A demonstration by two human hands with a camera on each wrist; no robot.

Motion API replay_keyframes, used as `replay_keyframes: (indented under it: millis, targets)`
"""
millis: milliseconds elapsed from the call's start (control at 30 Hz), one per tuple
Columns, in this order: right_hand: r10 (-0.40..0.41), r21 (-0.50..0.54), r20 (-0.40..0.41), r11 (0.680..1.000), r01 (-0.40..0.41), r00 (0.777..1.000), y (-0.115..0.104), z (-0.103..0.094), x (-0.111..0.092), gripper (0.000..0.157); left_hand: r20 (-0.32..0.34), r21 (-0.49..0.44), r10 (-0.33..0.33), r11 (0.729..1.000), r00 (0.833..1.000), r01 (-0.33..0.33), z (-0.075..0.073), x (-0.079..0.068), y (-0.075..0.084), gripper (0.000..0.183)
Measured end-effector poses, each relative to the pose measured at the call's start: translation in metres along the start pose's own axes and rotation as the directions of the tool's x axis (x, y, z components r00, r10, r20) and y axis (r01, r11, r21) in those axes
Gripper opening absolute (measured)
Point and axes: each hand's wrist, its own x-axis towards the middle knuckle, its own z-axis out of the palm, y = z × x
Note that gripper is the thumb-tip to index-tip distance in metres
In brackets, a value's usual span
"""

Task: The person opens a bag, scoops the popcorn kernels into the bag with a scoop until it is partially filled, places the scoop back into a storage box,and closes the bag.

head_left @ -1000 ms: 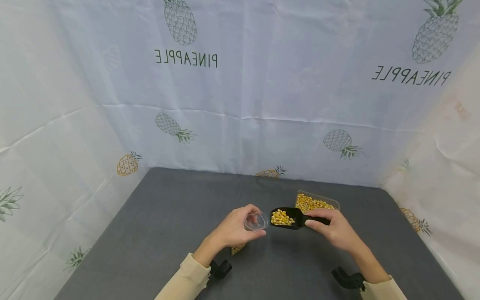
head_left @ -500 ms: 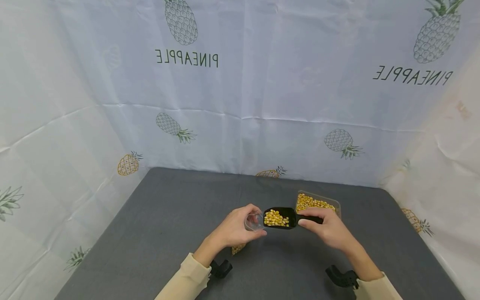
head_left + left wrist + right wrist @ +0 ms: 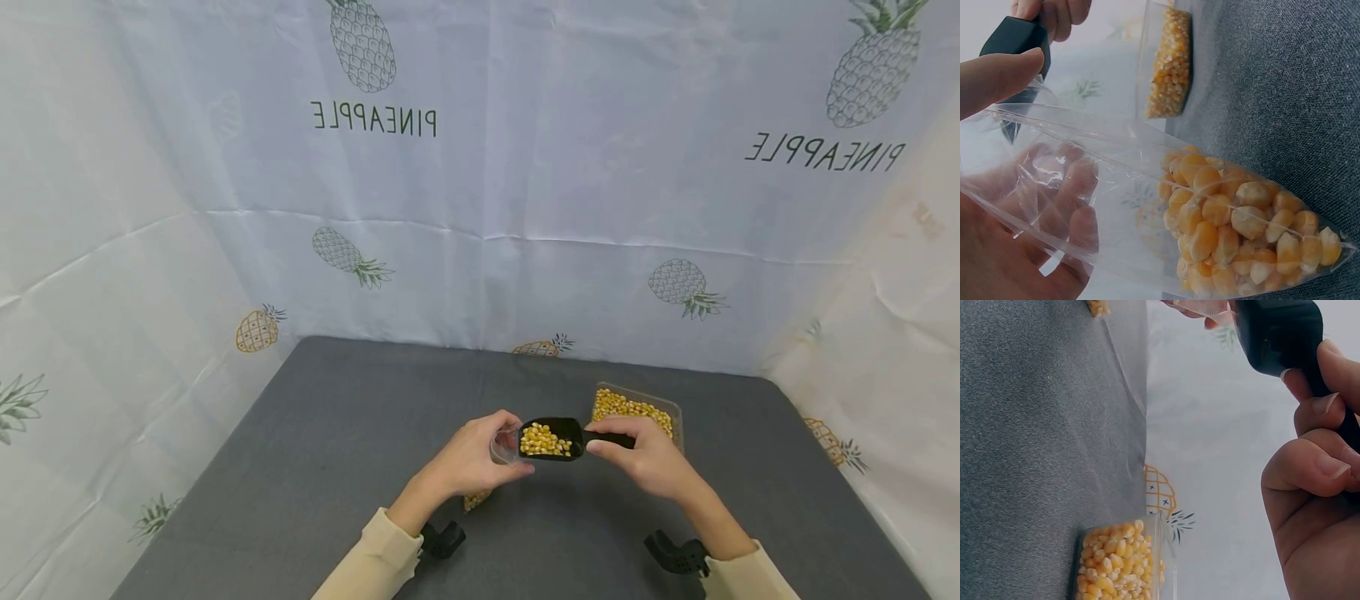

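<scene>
Grey table [image 3: 337,467], corn tub [image 3: 678,423] behind right hand [image 3: 654,458]

Pale curtains [image 3: 570,192] printed with pineapples [image 3: 870,79] and mirrored lettering [image 3: 373,119] hang beyond the far edge and along both side edges of a grey table [image 3: 322,467].

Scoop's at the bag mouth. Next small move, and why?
Probably tip the black scoop forward: its front end is at the mouth of the clear bag, kernels lie in it, the right hand holds it roughly level, and the left hand holds the bag open.
</scene>
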Motion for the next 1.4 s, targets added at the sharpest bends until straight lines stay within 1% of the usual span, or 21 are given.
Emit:
replay_keyframes:
  millis: [200,333,567,800,933,1133,1300,1400]
  targets:
    - [0.01,-0.018,0.022,1.0,-0.009,1.0,-0.003,-0.004,0.004,0.025,0.007,0.011,-0.015,1.0,1.0,0.015,0.0,-0.001,0.001,0.056]
    - [0.018,-0.03,0.039,0.999,-0.017,0.999,-0.004,-0.007,0.006,0.026,0.01,0.013,-0.008,1.0,1.0,0.008,0.0,-0.001,0.001,0.057]
    - [-0.031,-0.02,0.078,0.999,0.033,0.996,-0.004,-0.006,0.007,0.026,0.009,-0.006,-0.014,1.0,1.0,0.014,0.0,0.0,0.003,0.053]
    - [-0.047,0.024,0.095,0.999,0.044,0.994,-0.003,-0.004,0.006,0.027,0.004,-0.047,-0.011,0.999,1.0,0.011,0.001,0.0,0.003,0.047]
    - [-0.057,0.034,0.09,0.998,0.054,0.994,-0.003,-0.001,0.008,0.025,0.005,-0.048,-0.009,0.999,1.0,0.01,0.001,0.0,0.003,0.047]
    - [-0.04,0.012,0.098,0.999,0.039,0.994,-0.005,0.001,0.009,0.028,0.009,-0.02,-0.019,1.0,1.0,0.019,0.001,0.0,0.003,0.052]
    - [-0.029,-0.004,0.112,1.0,0.03,0.993,-0.009,0.001,0.011,0.029,0.013,-0.026,-0.019,0.999,1.0,0.02,0.001,0.0,0.003,0.052]
    - [-0.041,-0.014,0.119,0.999,0.043,0.992,-0.011,0.002,0.013,0.028,0.014,-0.03,-0.018,0.999,1.0,0.019,0.0,0.001,0.003,0.051]
